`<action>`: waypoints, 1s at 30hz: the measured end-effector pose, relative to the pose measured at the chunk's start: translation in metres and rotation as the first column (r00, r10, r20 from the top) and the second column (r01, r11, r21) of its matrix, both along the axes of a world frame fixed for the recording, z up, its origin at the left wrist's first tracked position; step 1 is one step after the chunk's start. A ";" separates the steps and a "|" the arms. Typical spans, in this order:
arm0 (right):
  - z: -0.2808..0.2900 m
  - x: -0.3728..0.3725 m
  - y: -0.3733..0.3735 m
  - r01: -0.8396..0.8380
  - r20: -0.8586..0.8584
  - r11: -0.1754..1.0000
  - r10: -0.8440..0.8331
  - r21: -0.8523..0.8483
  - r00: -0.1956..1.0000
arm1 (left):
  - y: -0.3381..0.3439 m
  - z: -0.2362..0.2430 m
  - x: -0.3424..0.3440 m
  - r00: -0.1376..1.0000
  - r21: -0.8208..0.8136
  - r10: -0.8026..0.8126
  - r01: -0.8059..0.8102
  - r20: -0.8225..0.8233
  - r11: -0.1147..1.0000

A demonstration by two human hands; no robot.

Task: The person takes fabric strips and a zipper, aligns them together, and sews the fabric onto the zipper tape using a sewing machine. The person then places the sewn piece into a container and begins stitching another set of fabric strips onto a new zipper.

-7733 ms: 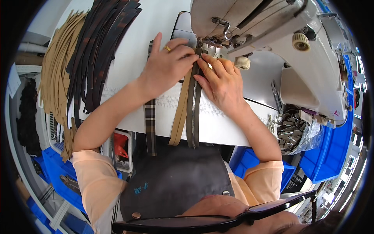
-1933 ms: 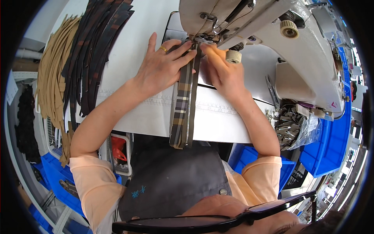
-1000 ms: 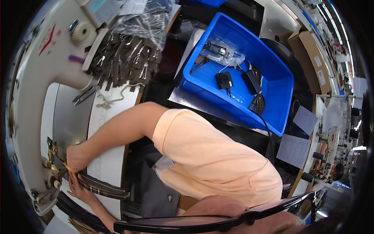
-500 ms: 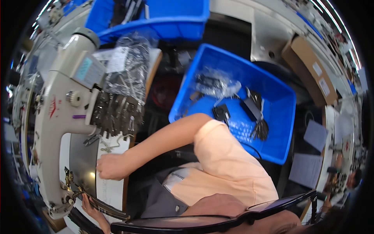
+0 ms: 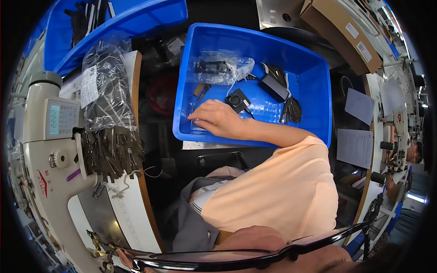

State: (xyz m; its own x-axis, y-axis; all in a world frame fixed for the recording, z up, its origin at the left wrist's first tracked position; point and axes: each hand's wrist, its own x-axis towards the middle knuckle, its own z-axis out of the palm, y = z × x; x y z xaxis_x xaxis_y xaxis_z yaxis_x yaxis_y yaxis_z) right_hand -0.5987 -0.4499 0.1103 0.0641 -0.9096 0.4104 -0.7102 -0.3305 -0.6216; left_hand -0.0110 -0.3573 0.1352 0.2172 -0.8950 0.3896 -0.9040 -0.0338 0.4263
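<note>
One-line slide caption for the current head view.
Right hand at the near side of a blue bin, left hand partly visible beside the sewing machine.

The big bin [image 5: 314,82] is bright blue all over, and so is the other bin [image 5: 157,16]. Inside the big bin, the small square thing [image 5: 238,100] and the long box [image 5: 273,88] are black. The sleeve [image 5: 273,191] is light peach. The apron [image 5: 189,227] is grey, and the cloth [image 5: 200,200] beside it is white with thin dark stripes. The sewing machine [image 5: 36,157] is creamy white with a red mark and a pale blue screen [image 5: 55,119]. The little stick [image 5: 73,175] is purple. The desk [image 5: 136,218] is white with a brown edge.
</note>
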 end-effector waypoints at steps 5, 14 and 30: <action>0.000 0.034 -0.005 -0.283 0.076 0.959 0.281 0.027 0.957 | 0.025 0.008 0.030 0.975 0.110 0.082 -0.060 -0.208 0.992; 0.069 0.137 -0.037 -0.752 -0.081 0.650 0.748 -0.108 0.658 | 0.014 0.007 0.020 0.952 -0.020 -0.004 0.011 0.306 1.000; 0.044 0.369 0.020 -0.957 0.066 0.287 0.957 -0.033 0.284 | 0.030 0.006 0.007 0.952 -0.191 -0.066 0.127 0.299 0.973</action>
